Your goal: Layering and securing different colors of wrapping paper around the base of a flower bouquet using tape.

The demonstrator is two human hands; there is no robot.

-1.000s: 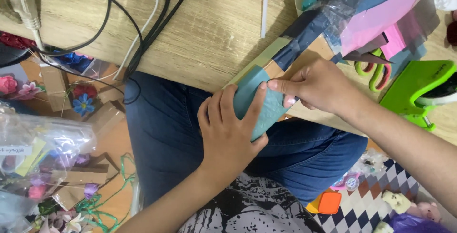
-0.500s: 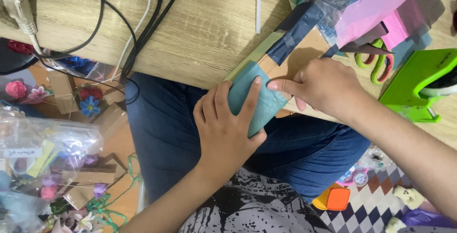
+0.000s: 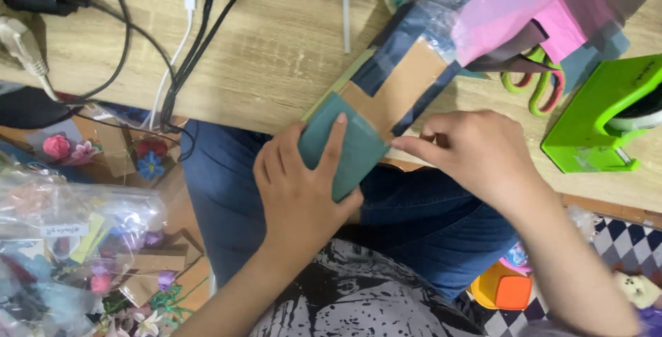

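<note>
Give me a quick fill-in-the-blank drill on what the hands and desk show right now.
1. The left hand grips a folded piece of ____ coloured paper.
2. The right hand pinches the paper's edge beside a strip of brown ____.
3. The scissors on the desk have ____ handles.
4. The bright green tape dispenser sits to the ____ of the scissors.

Missing words: teal; cardboard; green; right
</note>
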